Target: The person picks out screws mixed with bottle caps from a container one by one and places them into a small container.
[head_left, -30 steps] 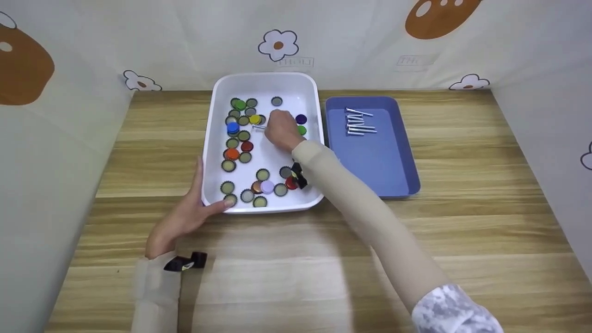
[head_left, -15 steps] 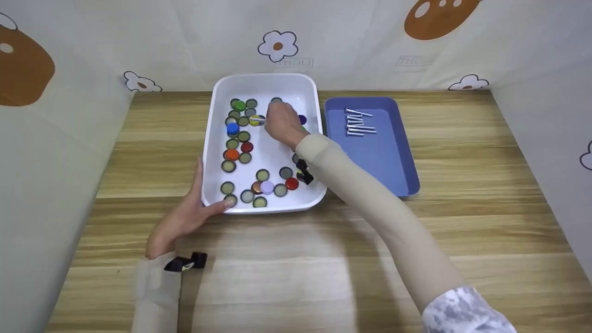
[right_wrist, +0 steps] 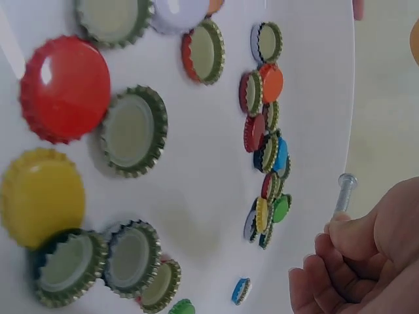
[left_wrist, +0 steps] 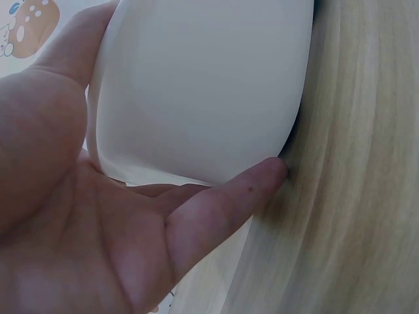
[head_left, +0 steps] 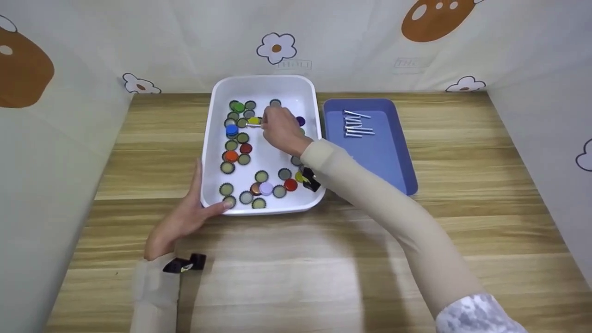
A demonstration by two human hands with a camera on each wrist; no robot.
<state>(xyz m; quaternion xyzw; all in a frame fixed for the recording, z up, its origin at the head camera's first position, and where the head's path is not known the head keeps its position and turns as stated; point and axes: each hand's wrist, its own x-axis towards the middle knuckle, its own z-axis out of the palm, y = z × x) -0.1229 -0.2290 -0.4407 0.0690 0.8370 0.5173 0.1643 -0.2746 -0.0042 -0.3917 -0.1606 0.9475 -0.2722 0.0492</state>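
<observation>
A white plastic tray (head_left: 277, 211) holds several bottle caps, some face down and some showing coloured tops. My left hand (head_left: 187, 213) grips its near left corner, thumb over the rim and fingers along the outer wall. In the left wrist view the fingers reach around the tray's pale outside wall (left_wrist: 203, 85). Over the tray's upper middle, my right hand (head_left: 284, 129) pinches a silver bolt (right_wrist: 345, 193) between thumb and fingers, its head sticking out. The bolt is close to a yellow cap (head_left: 254, 120); whether they touch I cannot tell.
A blue tray (head_left: 379, 171) stands right of the white one, with several silver bolts (head_left: 355, 127) lying in its upper left part. Both trays are on a wood-grain table (head_left: 277, 268). Behind rises a pale printed cloth wall (head_left: 342, 41).
My right hand has moved slightly around the upper middle of the white tray, with the bolt lifting across the yellow cap and then dropping a little. My left hand keeps its hold.
</observation>
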